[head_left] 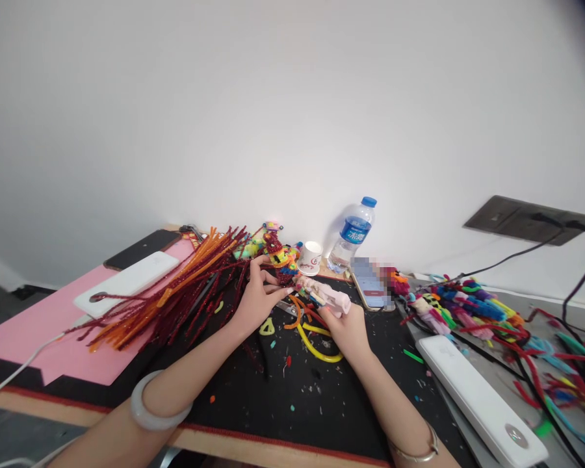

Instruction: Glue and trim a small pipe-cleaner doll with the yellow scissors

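My left hand [259, 298] is closed, its thumb and fingers pinching the lower part of a pipe-cleaner figure [279, 255] in dark red, yellow and blue. My right hand [347, 330] is wrapped round a pale pink object [329, 294], shaped like a small thick rod with a round end. Its far end points at the figure, close to my left fingertips; whether they touch I cannot tell. Beneath the hands lie a yellow loop [324, 356], orange pipe cleaners [295, 315] and a yellow-green triangular piece [267, 327].
Dark red and orange pipe cleaners [175, 292] lie on pink sheets [78, 338] beside a white power bank [127, 283]. A paper cup [311, 258], water bottle [353, 234] and phone [370, 286] stand or lie behind. Colourful figures [468, 305] and another power bank [482, 400] are right.
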Demonstrator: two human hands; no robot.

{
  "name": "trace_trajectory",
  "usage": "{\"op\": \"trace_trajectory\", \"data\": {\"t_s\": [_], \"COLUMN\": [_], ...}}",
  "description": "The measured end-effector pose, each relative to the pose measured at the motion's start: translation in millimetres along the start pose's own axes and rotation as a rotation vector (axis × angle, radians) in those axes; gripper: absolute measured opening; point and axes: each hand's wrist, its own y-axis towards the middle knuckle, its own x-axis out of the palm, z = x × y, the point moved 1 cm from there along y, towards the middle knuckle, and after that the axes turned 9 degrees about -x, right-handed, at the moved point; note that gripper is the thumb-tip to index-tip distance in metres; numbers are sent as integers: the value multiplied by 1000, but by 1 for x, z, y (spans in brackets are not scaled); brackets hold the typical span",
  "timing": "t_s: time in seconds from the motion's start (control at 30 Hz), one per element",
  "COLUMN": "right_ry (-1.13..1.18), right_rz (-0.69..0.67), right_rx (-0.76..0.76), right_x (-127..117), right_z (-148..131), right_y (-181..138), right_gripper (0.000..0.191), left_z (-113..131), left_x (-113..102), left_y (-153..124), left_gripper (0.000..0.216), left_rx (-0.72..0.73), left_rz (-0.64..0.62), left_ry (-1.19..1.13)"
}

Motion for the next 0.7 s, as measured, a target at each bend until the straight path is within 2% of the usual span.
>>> {"op": "trace_trajectory", "data": {"t_s": [0.57, 0.7], "right_ry": [11, 7], "right_rz": [-81, -46], "right_rx": [-9, -2], "right_x": [2, 2], "right_z": [-3, -3], "right_y": [-1, -1], "right_gripper": [21, 19], "left_z": [0, 1], "left_x": [0, 0], "left_y": [1, 0], "left_gripper": [63, 63], "left_rx": [11, 9], "left_rz": [14, 21], "left_ry": [32, 34]}}
